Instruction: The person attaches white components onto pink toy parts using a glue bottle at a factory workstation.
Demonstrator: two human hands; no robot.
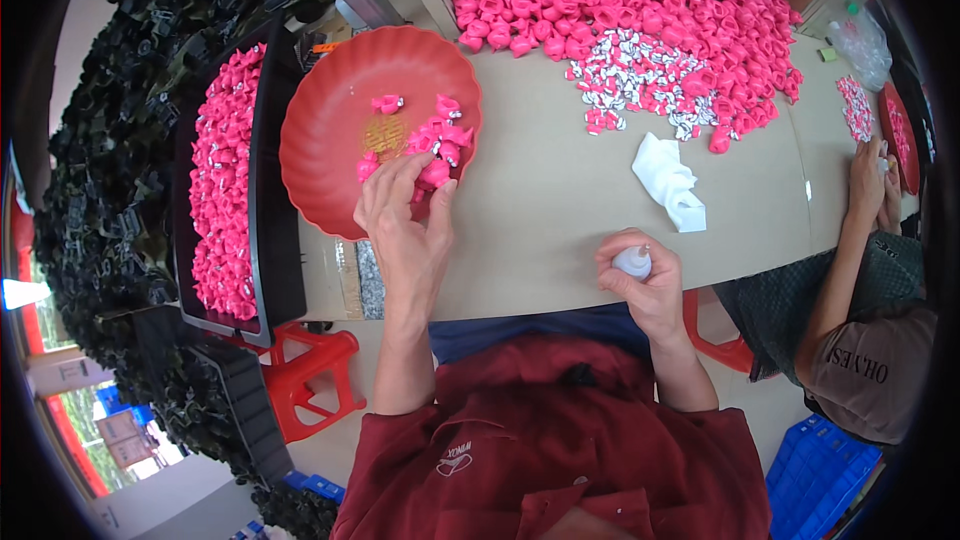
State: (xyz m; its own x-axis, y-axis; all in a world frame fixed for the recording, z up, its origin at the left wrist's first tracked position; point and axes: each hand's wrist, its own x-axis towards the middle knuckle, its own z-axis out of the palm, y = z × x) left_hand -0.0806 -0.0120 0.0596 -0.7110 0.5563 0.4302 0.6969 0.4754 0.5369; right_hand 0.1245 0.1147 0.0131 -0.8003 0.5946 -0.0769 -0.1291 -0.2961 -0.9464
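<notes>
Two red bowls (325,110), at eleven and three o'clock. Two red stools (284,390), at eight and four. One white tissue (663,175).

Bowl (325,145) sits on L side of table (530,240), w/ loose parts (440,135) mostly in its R half; person's L hand (405,215) is over its near R rim. L of bowl: tray (280,250) full of similar pcs (225,180), then a big mound (100,180) farther L. Stool (310,380) is by tray's near end. Far side, ctr to R: main heap (620,0), w/ smaller pile (640,80) at its front. Tissue (665,180) lies btwn pile & R hand (655,285), which holds bottle (632,261) near front edge. Co-worker (865,360) is far R.
</notes>
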